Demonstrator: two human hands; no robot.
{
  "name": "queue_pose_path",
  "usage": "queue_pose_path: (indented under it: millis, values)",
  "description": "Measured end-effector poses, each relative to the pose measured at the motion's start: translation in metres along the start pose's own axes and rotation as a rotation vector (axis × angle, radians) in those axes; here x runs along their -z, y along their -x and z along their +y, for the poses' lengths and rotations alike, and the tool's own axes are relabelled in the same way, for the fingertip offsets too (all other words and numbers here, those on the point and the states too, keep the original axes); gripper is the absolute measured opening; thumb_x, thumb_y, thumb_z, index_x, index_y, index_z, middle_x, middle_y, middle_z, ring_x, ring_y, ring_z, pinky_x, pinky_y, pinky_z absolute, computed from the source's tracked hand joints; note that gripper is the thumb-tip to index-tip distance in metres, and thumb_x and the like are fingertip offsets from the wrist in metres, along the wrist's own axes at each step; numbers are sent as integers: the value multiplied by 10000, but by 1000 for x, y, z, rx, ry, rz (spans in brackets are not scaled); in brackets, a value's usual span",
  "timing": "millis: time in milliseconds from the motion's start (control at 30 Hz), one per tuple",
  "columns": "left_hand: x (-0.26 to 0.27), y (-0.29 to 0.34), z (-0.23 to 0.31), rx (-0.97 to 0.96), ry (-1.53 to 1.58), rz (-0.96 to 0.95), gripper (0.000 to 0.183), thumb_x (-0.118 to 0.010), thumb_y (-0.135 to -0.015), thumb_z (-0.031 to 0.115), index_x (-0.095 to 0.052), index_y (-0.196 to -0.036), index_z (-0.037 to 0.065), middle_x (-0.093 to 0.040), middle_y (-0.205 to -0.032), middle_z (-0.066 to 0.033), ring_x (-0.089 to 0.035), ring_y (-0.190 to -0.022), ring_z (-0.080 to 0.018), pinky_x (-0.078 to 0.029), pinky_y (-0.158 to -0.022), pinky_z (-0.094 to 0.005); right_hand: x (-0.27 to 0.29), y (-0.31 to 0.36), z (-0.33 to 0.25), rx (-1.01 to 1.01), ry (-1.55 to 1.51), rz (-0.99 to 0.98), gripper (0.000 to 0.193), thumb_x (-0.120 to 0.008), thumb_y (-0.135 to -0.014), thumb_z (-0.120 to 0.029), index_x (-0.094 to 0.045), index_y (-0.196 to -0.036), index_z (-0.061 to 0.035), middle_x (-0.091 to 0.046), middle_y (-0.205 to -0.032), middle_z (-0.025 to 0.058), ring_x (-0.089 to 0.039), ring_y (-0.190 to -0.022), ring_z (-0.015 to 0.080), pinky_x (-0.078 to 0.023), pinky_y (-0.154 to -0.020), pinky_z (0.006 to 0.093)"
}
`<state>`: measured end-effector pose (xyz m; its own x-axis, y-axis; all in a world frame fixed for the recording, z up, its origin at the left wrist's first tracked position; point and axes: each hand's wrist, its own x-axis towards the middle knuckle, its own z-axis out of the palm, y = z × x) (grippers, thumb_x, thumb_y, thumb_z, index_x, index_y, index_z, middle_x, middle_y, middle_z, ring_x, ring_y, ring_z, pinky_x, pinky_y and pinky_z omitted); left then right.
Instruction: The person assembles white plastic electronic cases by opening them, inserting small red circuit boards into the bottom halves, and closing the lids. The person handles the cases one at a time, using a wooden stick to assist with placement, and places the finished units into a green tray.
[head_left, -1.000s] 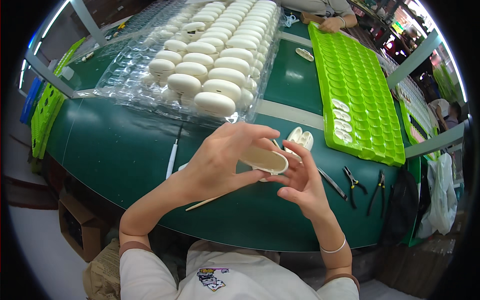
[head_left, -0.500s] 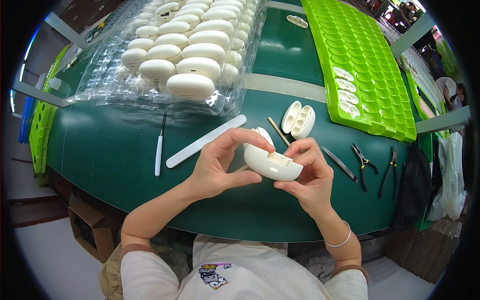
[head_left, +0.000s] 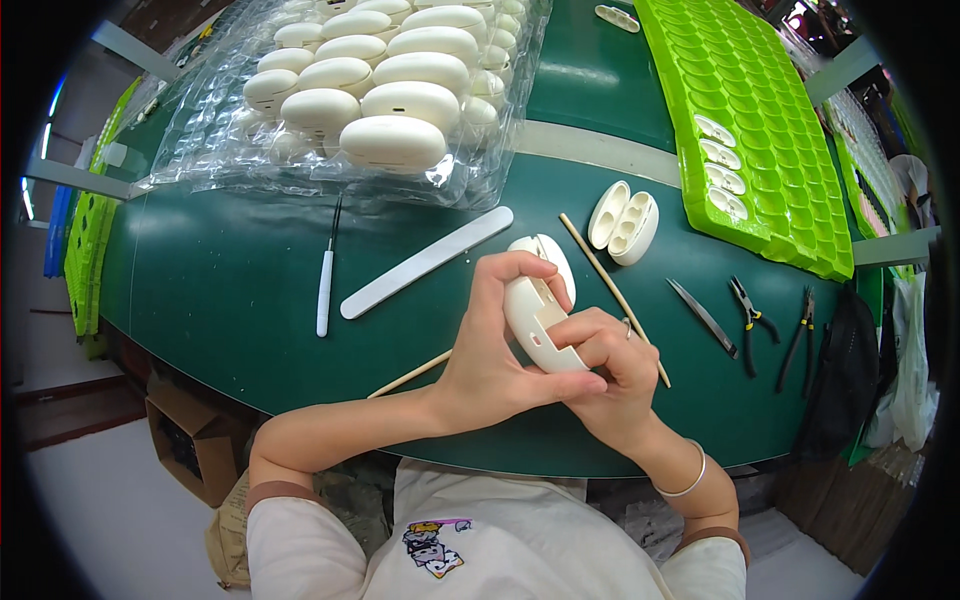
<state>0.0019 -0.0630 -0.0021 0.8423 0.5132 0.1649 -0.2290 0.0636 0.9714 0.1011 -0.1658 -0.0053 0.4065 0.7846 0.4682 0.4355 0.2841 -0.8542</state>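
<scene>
The smooth green table (head_left: pixel 220 290) has room far left; a thin wooden stick (head_left: pixel 598 271) crowds the right hand (head_left: pixel 615 378), maybe touching.

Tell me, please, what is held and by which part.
A white shell, near its ends, by the left hand; the right hand is at its notched rim.

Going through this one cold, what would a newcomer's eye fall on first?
Probably the bright green tray at upper right, with four white pieces along its left side. Next, the rows of white cases on clear plastic at upper left. At centre, the left hand grips a white shell, the right hand against it.
</scene>
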Motion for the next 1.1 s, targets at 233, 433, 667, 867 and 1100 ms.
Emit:
queue_pose_path:
  millis: [233,433,667,867,1100]
  values:
    - [15,-5,12,26,121,71,159,-504,-892,195,-467,-861,43,-578,-783,-64,-530,-618,-66,-429,-481,-197,-1,5,3,-229,-480,-58,295,-775,-625,-21,-486,-680,-39,-643,-869,98,-602,-773,158,-461,-677,260]
    - [21,-14,18,80,190,85,334,-318,-961,309,-448,-771,68,-576,-685,-119,-575,-646,-140,-463,-621,-246,3,5,4,-251,-683,-49,286,-771,-621,-1,-500,-699,-42,-634,-860,111,-603,-794,171,-462,-695,276]
    - [21,-8,11,-86,183,-176,557,-747,-671,63,-348,-1059,67,-466,-1030,-87,-470,-985,-152,-401,-842,-308,7,-2,4,-26,-339,-82,250,-763,-615,0,-530,-694,-45,-637,-814,90,-611,-742,193,-470,-673,293]
    - [18,-5,20,110,206,-83,462,-678,-732,107,-357,-1063,75,-493,-1023,-101,-471,-979,-146,-396,-851,-310,6,-8,2,76,-155,-73,238,-765,-615,-26,-541,-692,-50,-636,-787,74,-610,-710,202,-471,-646,289]
    - [25,-7,18,252,342,3,138,-392,-927,215,-423,-952,82,-567,-941,-140,-546,-863,-145,-458,-765,-292,6,1,6,-198,-447,-43,275,-772,-619,-9,-523,-727,-50,-624,-861,83,-597,-737,167,-459,-650,293]
